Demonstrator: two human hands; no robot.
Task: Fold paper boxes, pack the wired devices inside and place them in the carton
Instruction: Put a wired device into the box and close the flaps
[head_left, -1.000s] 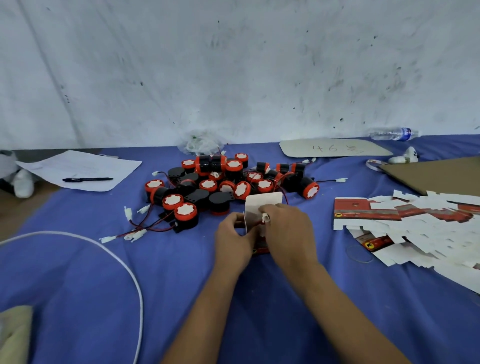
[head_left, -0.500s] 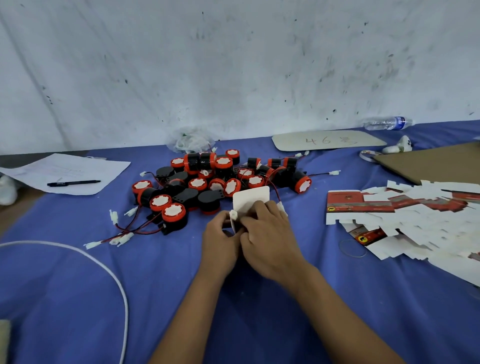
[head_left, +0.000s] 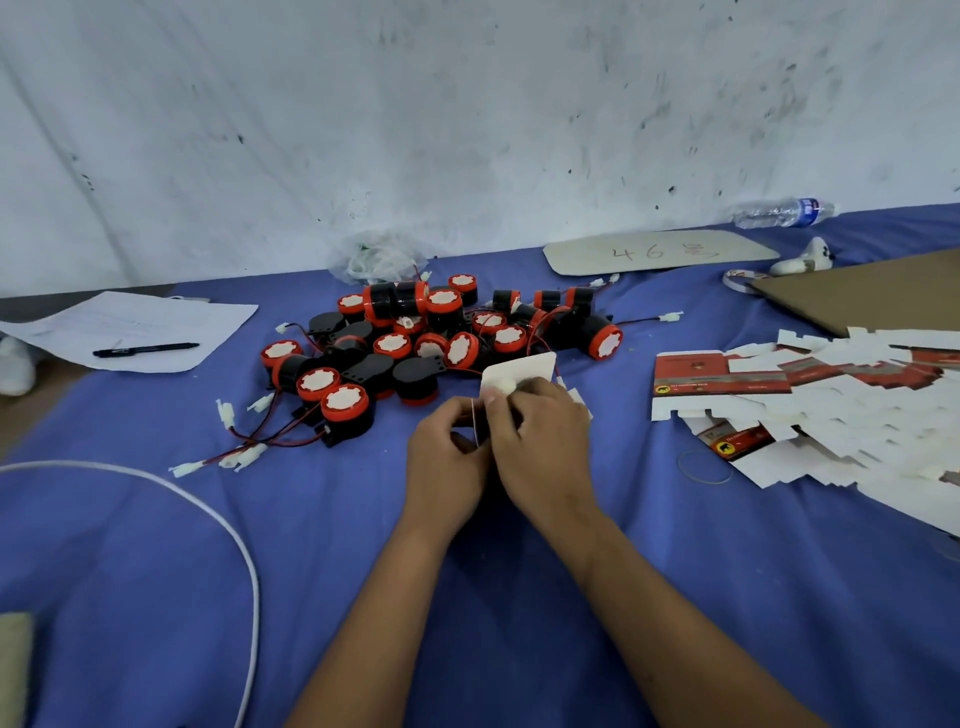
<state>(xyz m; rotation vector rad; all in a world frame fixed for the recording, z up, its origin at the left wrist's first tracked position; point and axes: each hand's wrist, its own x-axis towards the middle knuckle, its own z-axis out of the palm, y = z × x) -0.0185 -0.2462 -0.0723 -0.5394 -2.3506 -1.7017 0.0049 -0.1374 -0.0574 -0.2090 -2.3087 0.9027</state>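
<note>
On the blue surface (head_left: 156, 571), left to right:

Far left: a sheet of paper (head_left: 130, 327) with a black pen (head_left: 145, 350) lying on it; nearer the viewer, a white cable (head_left: 208, 512) curving across the cloth.

Centre back: a heap of wired devices (head_left: 426, 338), round black bodies with red rims and white faces, red and black leads with white plugs trailing to the left. A crumpled plastic bag (head_left: 376, 260) sits behind the heap by the wall.

Left hand (head_left: 447, 462): the grip is curled, pinching the left edge of the paper box (head_left: 519, 371).

Paper box: just in front of the heap, held between both hands, one white flap standing up.

Right hand (head_left: 540, 441): the grip is clamped on the box from the right, fingertips pressing at the base of the flap.

Change: a second ago the right hand pinched a small white plug at the box mouth; that plug is now out of sight. This suggests a device is going in and closing comes next.

Right: a spread of flat box blanks (head_left: 831, 405), white with red print.

Far right back: a brown carton flap (head_left: 872, 291), a card marked 46 (head_left: 660, 252), a water bottle (head_left: 779, 212).
</note>
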